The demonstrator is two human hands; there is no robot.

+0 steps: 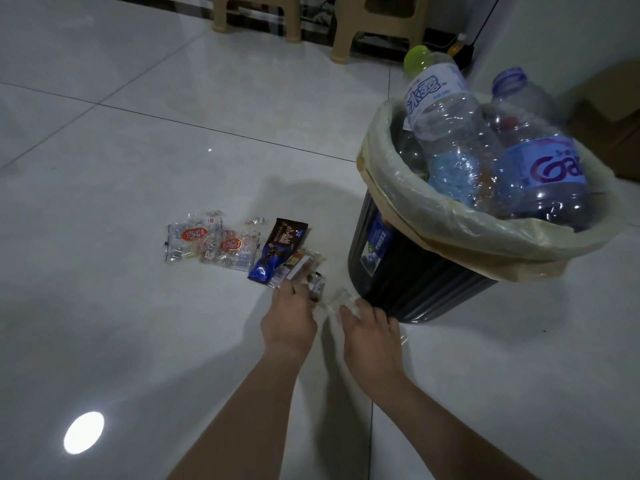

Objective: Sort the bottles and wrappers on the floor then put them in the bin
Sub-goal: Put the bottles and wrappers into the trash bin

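Observation:
A dark bin (408, 271) with a pale plastic liner stands at the right, filled with clear bottles: one with a green cap (446, 133) and one with a blue label (543, 174). On the floor to its left lie wrappers in a row: two clear ones with orange marks (194, 237), (232, 249) and a brown and blue one (277, 251). My left hand (289, 323) pinches small clear wrappers (304, 271) at the row's right end. My right hand (369, 336) touches a crumpled clear wrapper (337, 303) just in front of the bin; its grip is unclear.
Two beige plastic stools (256, 15), (377, 26) stand at the back. A cardboard box (609, 112) sits behind the bin at the right. A black cable (485, 19) runs down the back wall. The floor is glossy pale tile (138, 168).

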